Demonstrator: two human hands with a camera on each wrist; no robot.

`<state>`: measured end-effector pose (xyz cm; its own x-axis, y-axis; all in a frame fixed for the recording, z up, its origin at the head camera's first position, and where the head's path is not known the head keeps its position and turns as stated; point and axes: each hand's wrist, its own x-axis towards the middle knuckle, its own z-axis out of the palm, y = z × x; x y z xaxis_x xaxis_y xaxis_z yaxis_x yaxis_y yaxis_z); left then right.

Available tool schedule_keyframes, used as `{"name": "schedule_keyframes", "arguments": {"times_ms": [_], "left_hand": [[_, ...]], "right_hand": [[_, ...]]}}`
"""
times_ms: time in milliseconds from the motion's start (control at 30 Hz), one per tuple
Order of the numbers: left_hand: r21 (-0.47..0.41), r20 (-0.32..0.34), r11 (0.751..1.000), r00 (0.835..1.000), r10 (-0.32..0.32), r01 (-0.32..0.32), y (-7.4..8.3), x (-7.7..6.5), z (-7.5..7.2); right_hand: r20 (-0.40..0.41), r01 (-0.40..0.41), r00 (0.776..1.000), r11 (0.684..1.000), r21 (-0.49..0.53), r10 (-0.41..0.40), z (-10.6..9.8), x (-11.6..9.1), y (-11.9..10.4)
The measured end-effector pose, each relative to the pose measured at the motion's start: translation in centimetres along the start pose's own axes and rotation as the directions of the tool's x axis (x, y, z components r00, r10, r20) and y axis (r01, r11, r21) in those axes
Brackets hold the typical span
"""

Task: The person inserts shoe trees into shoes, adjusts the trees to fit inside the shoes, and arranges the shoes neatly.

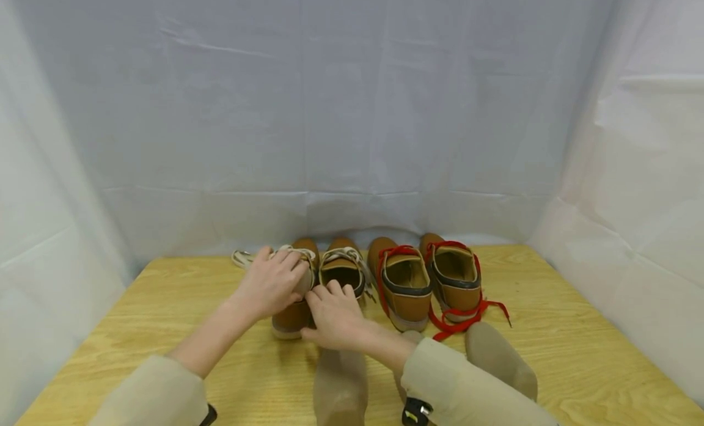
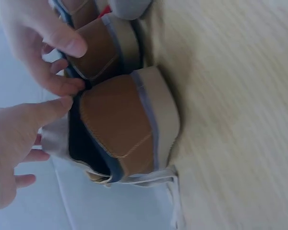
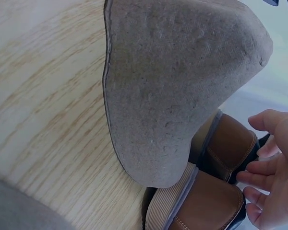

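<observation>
My left hand (image 1: 272, 282) is over the leftmost brown shoe (image 1: 290, 319), which has white laces. Its thumb and fingers hold a grey moulded shoe insert (image 2: 56, 136) at the shoe's opening; most of the insert is hidden by the hand and shoe. From the right, my right hand (image 1: 335, 316) reaches to the same shoe, fingertips at the dark collar (image 2: 77, 122) with the fingers loosely bent. Beside it stands the matching white-laced shoe (image 1: 342, 245), its opening partly behind the right fingers.
Two brown shoes (image 1: 409, 308) with loose red laces (image 1: 467, 319) stand to the right. Grey shoe inserts lie in front, one (image 1: 341, 386) below the right hand and another (image 1: 500, 359) farther right. White sheeting (image 1: 341, 126) hangs behind the wooden table (image 1: 555, 328).
</observation>
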<state>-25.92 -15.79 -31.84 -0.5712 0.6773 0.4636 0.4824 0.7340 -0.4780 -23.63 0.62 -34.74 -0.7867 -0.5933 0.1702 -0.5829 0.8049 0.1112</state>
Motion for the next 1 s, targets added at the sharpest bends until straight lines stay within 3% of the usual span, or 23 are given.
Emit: {"name": "schedule_keyframes", "arguments": {"times_ms": [200,567,900,1000], "left_hand": [[-0.078,0.056,0.997,0.998,0.013,-0.009,-0.25,0.14,-0.53],[0.004,0.128,0.999,0.991,-0.035,0.035,-0.01,0.55,-0.54],[-0.093,0.149,0.995,0.989,-0.022,0.036,-0.13,0.86,-0.32],[-0.084,0.158,0.996,0.987,-0.017,0.031,-0.13,0.99,-0.41]], "right_hand": [[0.014,0.000,1.000,1.000,-0.001,0.000,0.05,-0.05,-0.16],[0.032,-0.007,0.999,1.000,-0.001,0.007,-0.15,0.01,-0.04],[0.014,0.006,1.000,1.000,0.000,-0.006,-0.02,-0.01,-0.08],[0.017,0.003,1.000,1.000,0.001,-0.003,-0.06,0.00,-0.07]]}}
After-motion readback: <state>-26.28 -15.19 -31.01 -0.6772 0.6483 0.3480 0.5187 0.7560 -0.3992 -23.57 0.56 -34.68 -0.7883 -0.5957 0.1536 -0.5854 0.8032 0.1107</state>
